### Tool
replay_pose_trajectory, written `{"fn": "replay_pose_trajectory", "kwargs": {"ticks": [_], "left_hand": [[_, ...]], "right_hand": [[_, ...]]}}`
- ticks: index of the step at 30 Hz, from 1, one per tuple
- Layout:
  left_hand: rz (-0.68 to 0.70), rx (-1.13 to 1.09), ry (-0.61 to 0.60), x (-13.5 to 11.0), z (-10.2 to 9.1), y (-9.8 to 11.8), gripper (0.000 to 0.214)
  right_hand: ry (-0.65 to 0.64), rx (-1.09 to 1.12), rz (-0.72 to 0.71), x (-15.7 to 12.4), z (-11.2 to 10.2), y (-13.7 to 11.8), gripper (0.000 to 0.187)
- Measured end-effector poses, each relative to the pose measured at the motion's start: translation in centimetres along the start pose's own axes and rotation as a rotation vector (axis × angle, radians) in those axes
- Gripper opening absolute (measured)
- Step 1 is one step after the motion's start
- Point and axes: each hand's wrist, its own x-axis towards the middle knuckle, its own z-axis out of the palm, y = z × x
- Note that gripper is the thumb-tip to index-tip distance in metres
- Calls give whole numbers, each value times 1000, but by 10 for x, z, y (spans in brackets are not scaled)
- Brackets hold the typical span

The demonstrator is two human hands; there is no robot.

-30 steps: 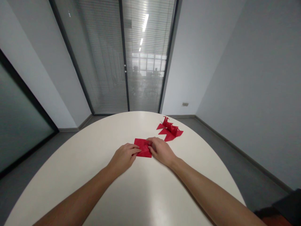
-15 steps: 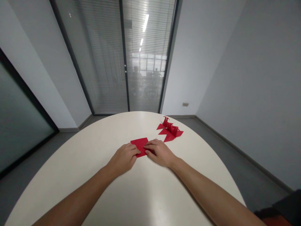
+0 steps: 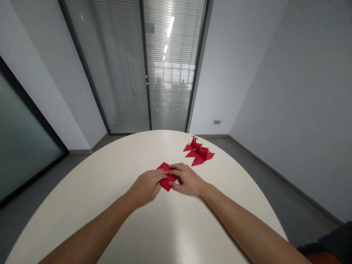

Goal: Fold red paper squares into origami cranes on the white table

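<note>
A folded square of red paper (image 3: pixel 166 184) lies on the white table in front of me, turned so that one corner points toward me. My left hand (image 3: pixel 147 186) holds it at the left side, fingers closed together over the paper. From the right, my right hand (image 3: pixel 189 179) grips it with the thumb low and the fingers across the top. Both hands' fingertips nearly meet over the middle and hide part of the sheet. Beyond my right hand stand several red folded paper cranes (image 3: pixel 202 154), bunched closely together.
The round white table (image 3: pixel 123 156) has its curved far edge near a glass partition with blinds (image 3: pixel 123 91). A grey wall rises on the right, with a wall socket (image 3: pixel 217 122) low behind the table. Something dark (image 3: pixel 335 238) shows at the lower right corner.
The red paper has been turned from lying squarely to a diamond position. My fingers have shifted on it and come closer together. The cranes have stayed put.
</note>
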Motion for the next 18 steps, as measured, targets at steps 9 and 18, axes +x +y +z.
{"fn": "replay_pose_trajectory", "kwargs": {"ticks": [9, 18], "left_hand": [[-77, 104, -35, 1, -4, 7, 39], [-64, 127, -63, 2, -9, 11, 41]], "right_hand": [[-6, -26, 30, -1, -3, -6, 57], [-37, -4, -23, 0, -5, -8, 48]]}}
